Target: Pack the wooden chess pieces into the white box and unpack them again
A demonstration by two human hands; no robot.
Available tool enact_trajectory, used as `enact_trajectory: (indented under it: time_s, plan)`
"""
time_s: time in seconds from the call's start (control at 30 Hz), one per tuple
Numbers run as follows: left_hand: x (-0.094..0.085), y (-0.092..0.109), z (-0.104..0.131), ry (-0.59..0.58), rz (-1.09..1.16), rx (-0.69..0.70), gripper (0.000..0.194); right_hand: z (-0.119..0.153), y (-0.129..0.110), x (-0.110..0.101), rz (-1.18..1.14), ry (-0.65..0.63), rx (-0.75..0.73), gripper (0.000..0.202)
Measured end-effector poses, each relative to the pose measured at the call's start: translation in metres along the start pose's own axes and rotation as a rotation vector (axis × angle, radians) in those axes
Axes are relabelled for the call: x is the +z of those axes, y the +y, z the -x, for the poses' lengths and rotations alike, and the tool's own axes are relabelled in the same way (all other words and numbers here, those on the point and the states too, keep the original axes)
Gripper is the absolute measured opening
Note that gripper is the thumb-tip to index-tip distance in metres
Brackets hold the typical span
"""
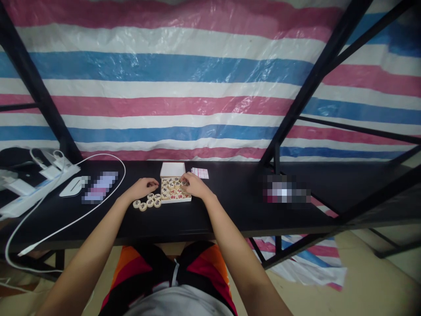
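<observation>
A small white box (pixel 176 201) on the black table holds rows of round Chinese chess pieces (pixel 171 185), some with black characters and others with red. My right hand (pixel 194 186) reaches over the box's right side, its fingertips closed on a chess piece (pixel 183 182) at the upper right corner. Just left of the box is my left hand (pixel 144 187), fingers loosely curled and slightly apart, with no piece visible between them. Below that hand lie several loose chess pieces (pixel 150 202) with black characters.
A white lid or flap (pixel 173 169) stands behind the box, beside a folded paper (pixel 200 173). On the left are a power strip (pixel 33 184), a white cable (pixel 66 224) and a blurred phone-like object (pixel 100 188). A blurred object (pixel 284 192) lies right, near black metal frame bars (pixel 296 105).
</observation>
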State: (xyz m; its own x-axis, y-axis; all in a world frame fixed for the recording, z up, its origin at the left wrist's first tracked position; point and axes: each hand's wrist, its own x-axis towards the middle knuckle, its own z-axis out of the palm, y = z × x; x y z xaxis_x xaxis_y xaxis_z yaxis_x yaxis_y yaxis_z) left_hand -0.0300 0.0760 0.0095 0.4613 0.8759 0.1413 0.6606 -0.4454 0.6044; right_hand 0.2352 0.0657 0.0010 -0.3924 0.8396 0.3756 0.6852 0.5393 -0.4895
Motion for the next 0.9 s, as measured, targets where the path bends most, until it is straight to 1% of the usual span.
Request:
enact_trajectory:
  time_s: [0.2, 0.37, 0.47, 0.6, 0.67, 0.73, 0.83, 0.9]
  plan:
    - [0.000, 0.000, 0.000, -0.001, 0.005, -0.007, 0.034, -0.001, 0.001, 0.001, -0.013, 0.007, 0.005, 0.016]
    - [0.000, -0.001, 0.000, -0.005, 0.020, -0.001, 0.034, -0.001, 0.003, 0.003, -0.091, 0.032, 0.003, 0.016]
    - [-0.003, -0.002, 0.001, -0.044, 0.048, -0.014, 0.037, -0.003, 0.006, 0.005, -0.144, 0.062, 0.019, 0.016]
    - [-0.005, -0.004, 0.001, -0.094, 0.074, -0.033, 0.041, -0.006, 0.008, 0.005, -0.141, 0.130, 0.038, 0.014]
    - [-0.004, -0.005, 0.001, -0.092, 0.067, -0.031, 0.041, -0.007, 0.005, 0.002, -0.151, 0.192, 0.041, 0.013]
    - [-0.002, -0.006, 0.000, -0.089, 0.054, -0.020, 0.040, -0.005, 0.000, -0.003, -0.169, 0.283, 0.037, 0.015]
    - [0.000, -0.007, -0.001, -0.086, 0.033, -0.005, 0.040, 0.002, -0.006, -0.009, -0.161, 0.484, 0.032, 0.016]
    - [0.001, -0.007, -0.001, -0.081, 0.017, 0.000, 0.040, 0.006, -0.008, -0.011, -0.126, 0.608, 0.056, 0.016]
